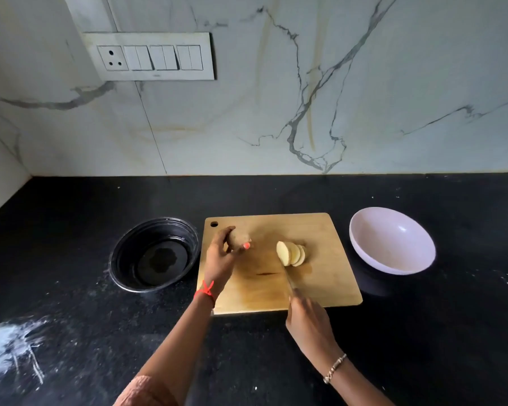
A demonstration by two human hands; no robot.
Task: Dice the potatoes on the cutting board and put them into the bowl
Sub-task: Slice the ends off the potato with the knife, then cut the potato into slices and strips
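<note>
Potato piece [238, 239], brown-skinned: the fingers [219, 237] of my left hand [220, 259] curl round it at the far-left corner of the cutting board [329, 230]. My right hand [308, 320] is wrapped on a knife [288, 278], blade tip just beside the fanned slices [291, 253] at board centre. I judge the flesh firm, dense and slippery where cut; best held by the dry skin, cut face down. White bowl [393, 244] stands just right of the board, black bowl [115, 259] left, both on the tabletop [71, 230].
</note>
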